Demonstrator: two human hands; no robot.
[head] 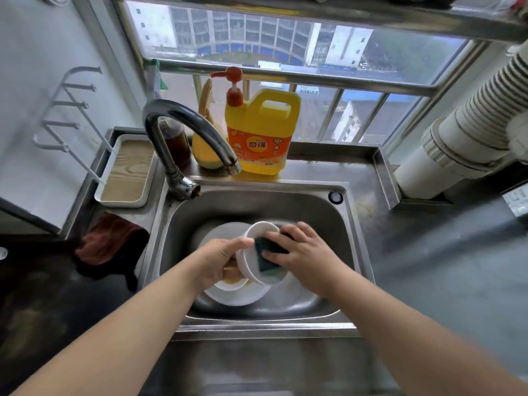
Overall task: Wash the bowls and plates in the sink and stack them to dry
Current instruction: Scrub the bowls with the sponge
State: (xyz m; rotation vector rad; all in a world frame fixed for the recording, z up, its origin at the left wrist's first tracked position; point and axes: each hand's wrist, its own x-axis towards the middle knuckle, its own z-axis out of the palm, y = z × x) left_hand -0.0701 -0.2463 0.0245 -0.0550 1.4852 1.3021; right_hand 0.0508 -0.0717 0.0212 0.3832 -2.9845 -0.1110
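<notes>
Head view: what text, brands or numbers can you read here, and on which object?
"奇强": large characters on the orange label of the yellow detergent bottle behind the sink.
Small print on that label: too blurred to read.
Panel at the right edge: markings too small to read.
No other text shows.
</notes>
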